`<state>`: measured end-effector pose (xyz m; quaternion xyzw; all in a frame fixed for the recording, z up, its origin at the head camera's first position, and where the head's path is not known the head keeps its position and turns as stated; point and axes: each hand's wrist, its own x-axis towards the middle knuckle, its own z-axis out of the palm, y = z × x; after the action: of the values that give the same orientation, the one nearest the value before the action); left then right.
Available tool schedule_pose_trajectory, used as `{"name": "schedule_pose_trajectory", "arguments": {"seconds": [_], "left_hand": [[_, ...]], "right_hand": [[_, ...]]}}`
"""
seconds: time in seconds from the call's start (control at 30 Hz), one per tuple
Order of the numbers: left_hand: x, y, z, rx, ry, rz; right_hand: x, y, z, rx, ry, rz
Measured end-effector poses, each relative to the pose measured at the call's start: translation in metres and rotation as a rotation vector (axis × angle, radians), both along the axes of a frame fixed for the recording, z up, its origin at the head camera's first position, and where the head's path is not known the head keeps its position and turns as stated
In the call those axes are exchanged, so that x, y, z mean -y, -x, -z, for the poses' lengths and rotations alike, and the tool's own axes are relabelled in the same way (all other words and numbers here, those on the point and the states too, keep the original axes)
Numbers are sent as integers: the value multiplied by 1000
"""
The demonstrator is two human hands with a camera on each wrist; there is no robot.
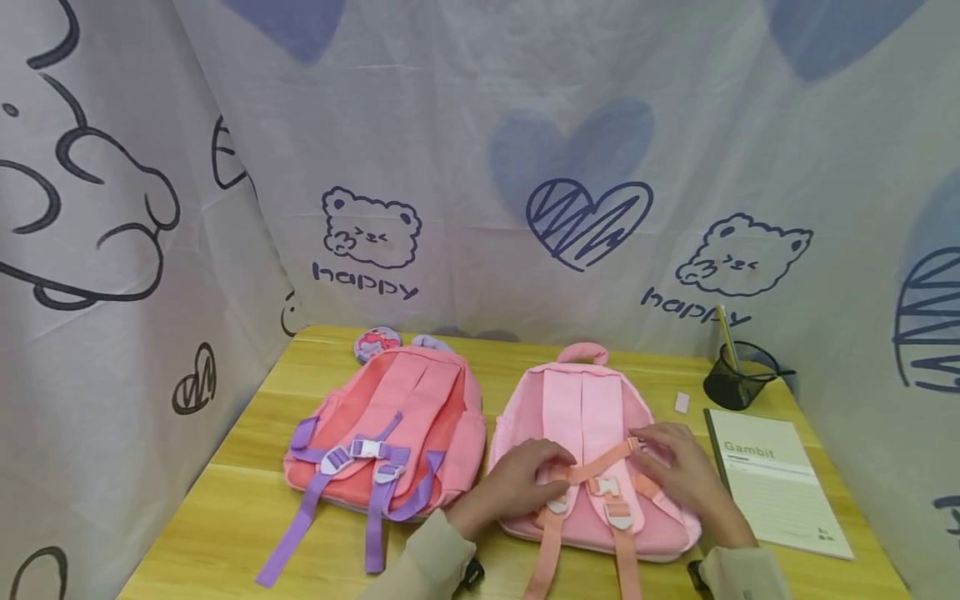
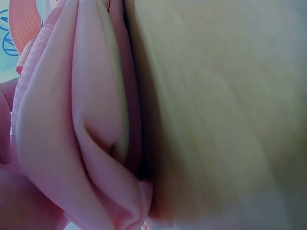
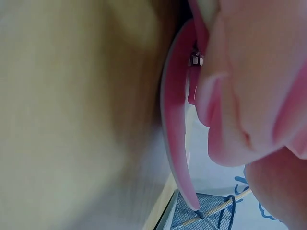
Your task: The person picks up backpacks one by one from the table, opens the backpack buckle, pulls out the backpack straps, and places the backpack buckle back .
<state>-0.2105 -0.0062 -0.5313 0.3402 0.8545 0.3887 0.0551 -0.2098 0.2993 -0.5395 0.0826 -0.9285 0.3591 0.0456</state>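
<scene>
A pink backpack [image 1: 582,400] lies back-side up on the table, its orange shoulder straps trailing toward me. A short orange strap [image 1: 602,461] slants across its back between my hands. My right hand [image 1: 686,471] pinches the upper end of this strap at a small buckle between thumb and forefinger. At the lower end, my left hand [image 1: 521,477] curls thumb and fingers around the strap. Just below sits a white buckle [image 1: 606,487] on orange webbing. In the wrist views, pink fabric folds [image 2: 53,120] and a pink flap [image 3: 175,105] fill much of the picture; the fingertips are hidden there.
A coral backpack [image 1: 405,392] with purple straps lies at left, a round badge [image 1: 377,343] behind it. To the right are a notebook [image 1: 780,492], a small pale pink block [image 1: 682,402] and a black mesh cup [image 1: 731,387] holding a pencil [image 1: 727,337]. Printed curtains [image 1: 465,167] surround the table.
</scene>
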Motion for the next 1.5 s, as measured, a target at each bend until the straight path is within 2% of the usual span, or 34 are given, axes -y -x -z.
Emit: {"name": "schedule_pose_trajectory", "arguments": {"seconds": [0.37, 0.73, 0.87, 1.03, 1.17, 1.3, 1.5], "left_hand": [[0, 0, -2, 0, -1, 1], [4, -3, -6, 9, -12, -10], [8, -7, -14, 26, -26, -5], [15, -12, -32, -11, -41, 1], [29, -17, -43, -25, -87, -11], [52, -21, -51, -44, -140, -57], [102, -27, -57, -90, -161, -182]], "right_hand": [[1, -4, -6, 31, 7, -6], [4, -6, -10, -39, 13, -14], [8, -6, -14, -77, 7, -15], [18, -9, -23, -72, 34, -30], [28, -12, -32, -101, 43, -59], [41, -14, -40, -148, 66, -93], [72, -14, -49, -232, 45, -177]]}}
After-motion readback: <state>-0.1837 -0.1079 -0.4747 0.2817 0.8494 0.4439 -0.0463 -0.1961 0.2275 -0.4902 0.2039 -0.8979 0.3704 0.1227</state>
